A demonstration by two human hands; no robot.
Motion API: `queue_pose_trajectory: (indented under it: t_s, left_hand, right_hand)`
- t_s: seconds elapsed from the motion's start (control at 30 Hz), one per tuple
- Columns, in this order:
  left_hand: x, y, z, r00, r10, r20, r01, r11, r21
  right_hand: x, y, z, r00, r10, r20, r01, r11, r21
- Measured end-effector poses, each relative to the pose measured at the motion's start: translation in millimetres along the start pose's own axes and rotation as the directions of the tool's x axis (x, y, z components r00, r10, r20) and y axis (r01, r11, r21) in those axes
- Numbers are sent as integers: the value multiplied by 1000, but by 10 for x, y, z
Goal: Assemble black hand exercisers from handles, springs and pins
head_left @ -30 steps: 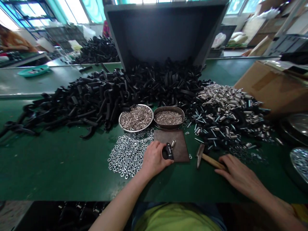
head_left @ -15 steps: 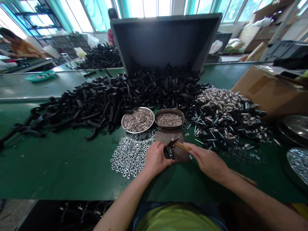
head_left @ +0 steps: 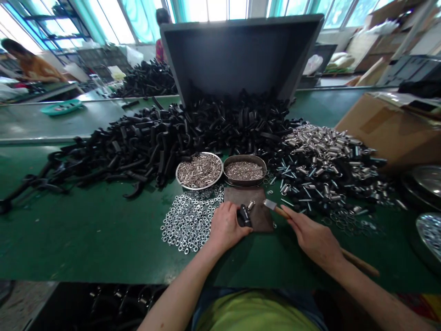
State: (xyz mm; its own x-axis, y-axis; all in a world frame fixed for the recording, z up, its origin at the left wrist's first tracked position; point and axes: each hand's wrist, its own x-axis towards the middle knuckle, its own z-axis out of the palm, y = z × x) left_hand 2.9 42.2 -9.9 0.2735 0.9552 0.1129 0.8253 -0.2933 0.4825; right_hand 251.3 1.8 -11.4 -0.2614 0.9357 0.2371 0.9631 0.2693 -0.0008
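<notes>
My left hand (head_left: 225,225) grips a black curved plastic part (head_left: 245,216) on the brown metal plate (head_left: 263,220). A small coil spring (head_left: 251,205) shows at the part's upper end. Closed around a wooden handle, my right hand (head_left: 315,236) holds a hammer (head_left: 270,204) whose metal head is just right of the part and apart from it. The rear of the handle sticks out beneath my right wrist. Left of my left hand lie many small metal rings (head_left: 188,223). Behind the plate stand a round dish of metal pins (head_left: 200,171) and an oval tin of tiny metal pieces (head_left: 244,171).
A large heap of black parts (head_left: 138,142) spreads before a tipped grey bin (head_left: 241,59). Springs (head_left: 320,142) and screws lie at the right, near a cardboard box (head_left: 389,128) and metal bowls (head_left: 427,236). Another person (head_left: 31,64) sits at the far left.
The hammer has moved right, away from the black part, with my right hand shifting right and down. My left hand keeps its grip on the part, and the spring is now exposed.
</notes>
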Motion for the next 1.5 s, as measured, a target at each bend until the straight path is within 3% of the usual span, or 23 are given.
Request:
queue_pose_trajectory:
  t_s: [0.1,0.17,0.23,0.33,0.4,0.47,0.53,0.6,0.63,0.67,0.7,0.77,0.87,0.97,1.07,1.13,1.2,1.27,1.33,1.37,1.43,1.5]
  left_hand:
    - [-2,21,-34,996,-80,-35,75,991,-110]
    - [-12,57,-72,982,-172,-72,148,955,-256]
    - [-42,130,-104,959,-270,-83,210,877,-432]
    - [-127,307,-103,933,-355,-60,242,742,-625]
    - [-183,408,-85,947,-317,-47,204,712,-672]
    - [-193,404,-105,983,-180,-37,111,746,-657]
    - [-123,223,-215,996,-56,-70,5,815,-579]
    - [24,-151,-443,982,-85,-170,-1,892,-453]
    - [115,-396,-598,955,-171,-242,68,921,-383]
    - [209,-663,-770,897,-310,-316,198,920,-339]
    - [297,-939,-950,791,-474,-387,357,871,-336]
    - [443,-1456,-1289,636,-608,-475,489,794,-362]
    - [562,-2005,-1614,451,-744,-493,597,662,-454]
    - [594,-2248,-1690,341,-840,-423,609,540,-581]
    - [557,-2292,-1652,307,-887,-346,521,461,-719]
    - [484,-2246,-1601,326,-898,-295,428,418,-801]
    - [365,-2118,-1513,379,-892,-246,335,380,-862]
    - [203,-1873,-1366,493,-850,-184,186,310,-932]
    - [19,-1502,-1157,694,-713,-97,-55,82,-995]
    - [-69,-1279,-1034,767,-638,-59,-92,-19,-996]
    - [-213,-809,-771,882,-465,74,-12,-181,-983]
    - [-299,-379,-514,928,-327,178,66,-328,-943]
  right_hand:
    - [-123,187,47,998,3,-69,-16,982,-187]
    - [-126,211,42,997,-7,-77,-10,977,-214]
    - [-55,105,2,995,-14,-99,3,994,-109]
    - [154,-255,-100,993,7,-114,27,953,302]
    - [319,-515,-162,995,23,-97,31,852,522]
    - [466,-675,-203,994,47,-94,19,798,602]
    - [565,-686,-211,994,71,-84,-7,801,599]
    - [598,-577,-176,999,46,-20,-27,832,554]
    - [590,-502,-142,1000,21,12,-25,857,515]
    - [569,-429,-98,999,-1,41,-18,885,464]
    - [540,-366,-48,998,-19,62,-8,913,408]
    - [472,-292,51,996,-39,75,15,955,297]
    - [402,-301,130,996,-66,59,54,980,191]
    - [404,-344,89,996,-45,83,29,983,183]
    - [439,-336,-13,991,12,132,-61,928,368]
    - [452,-313,-69,987,64,147,-134,828,544]
    - [452,-300,-103,975,130,182,-221,699,680]
    - [449,-318,-122,951,191,243,-309,568,763]
    - [452,-376,-141,928,228,294,-368,448,815]
    - [457,-419,-155,921,236,310,-382,399,834]
    - [470,-526,-196,919,240,314,-380,321,868]
    - [477,-641,-251,929,227,294,-349,267,898]
